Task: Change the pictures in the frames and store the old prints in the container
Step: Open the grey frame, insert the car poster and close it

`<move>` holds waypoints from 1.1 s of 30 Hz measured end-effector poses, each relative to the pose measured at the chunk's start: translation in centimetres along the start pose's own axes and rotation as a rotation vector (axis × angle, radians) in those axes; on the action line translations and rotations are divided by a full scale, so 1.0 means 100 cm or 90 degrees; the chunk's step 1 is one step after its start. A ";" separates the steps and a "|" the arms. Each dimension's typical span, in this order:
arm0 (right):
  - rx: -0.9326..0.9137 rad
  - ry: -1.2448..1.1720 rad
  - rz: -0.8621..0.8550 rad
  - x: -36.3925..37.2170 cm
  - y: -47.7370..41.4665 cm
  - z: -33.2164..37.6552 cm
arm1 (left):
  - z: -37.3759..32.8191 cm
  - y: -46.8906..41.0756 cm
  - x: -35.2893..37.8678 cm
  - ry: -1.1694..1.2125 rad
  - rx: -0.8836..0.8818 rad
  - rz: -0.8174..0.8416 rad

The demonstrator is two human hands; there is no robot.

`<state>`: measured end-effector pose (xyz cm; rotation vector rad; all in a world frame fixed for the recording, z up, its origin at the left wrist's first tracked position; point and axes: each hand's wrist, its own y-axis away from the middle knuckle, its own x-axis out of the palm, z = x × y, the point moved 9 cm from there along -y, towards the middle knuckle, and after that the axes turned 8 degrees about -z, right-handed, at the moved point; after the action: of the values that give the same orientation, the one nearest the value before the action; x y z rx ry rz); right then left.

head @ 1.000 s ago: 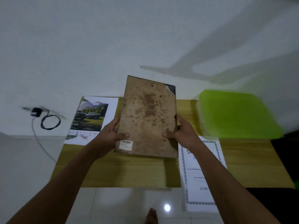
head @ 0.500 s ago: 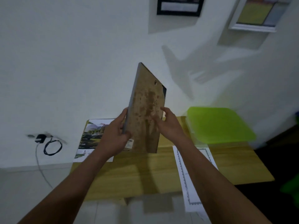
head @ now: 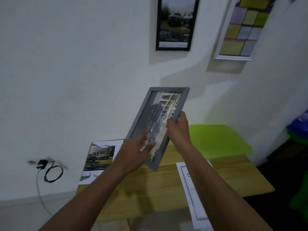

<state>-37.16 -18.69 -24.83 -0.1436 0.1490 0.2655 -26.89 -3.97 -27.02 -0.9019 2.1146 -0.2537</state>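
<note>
Item one, the grey frame (head: 154,117): glazed, with a vehicle print seated inside. I am logging it as raised in the air above the wooden table (head: 150,185), tilted, glass side facing me, touching nothing but the two hands. Item two, the right hand (head: 178,130): I am seeing it curling round the frame's right rail, thumb in front and the rest wrapping behind, in a firm, narrow hold. Item three, the left hand (head: 133,152): its fingers (head: 147,140) are lying stretched over the lower glass, blurred, and I am judging them to be pressing rather than gripping. Handling note: I am rating the frame light and stiff but fragile at the pane and slippery there, so I am advising holds on the two long rails, never on the glass. Item four, the green container (head: 218,140): sitting lidded at the table's right end, just beyond the right hand. Loose stock lying on the table: a landscape print (head: 100,157) at left, and a bordered certificate (head: 193,185) overhanging the near edge at right. Wall stock hanging above: a black-framed picture (head: 176,22) and a white-framed picture (head: 240,27).
</note>
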 end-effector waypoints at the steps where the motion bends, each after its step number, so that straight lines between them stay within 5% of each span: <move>1: -0.010 -0.007 0.019 -0.004 0.001 0.003 | 0.004 -0.006 -0.013 0.010 -0.003 -0.049; 5: -0.043 -0.049 0.099 -0.019 0.003 0.020 | 0.026 -0.038 -0.065 -0.032 -0.071 -0.138; 10: -0.106 -0.164 0.175 -0.016 -0.007 0.058 | 0.028 -0.074 -0.106 0.171 -0.199 -0.037; 14: -0.123 -0.224 0.236 0.005 -0.026 0.091 | 0.016 -0.094 -0.138 0.272 -0.186 -0.023; 22: -0.241 -0.135 0.328 0.072 -0.063 0.164 | 0.026 -0.129 -0.213 0.221 -0.147 -0.138; 33: -0.368 -0.116 0.279 0.177 -0.100 0.264 | 0.062 -0.220 -0.318 0.140 -0.074 -0.210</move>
<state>-14.23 -19.61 -0.70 -0.6621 -0.0851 0.7533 2.47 2.36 -1.92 -1.3464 2.1888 -0.4177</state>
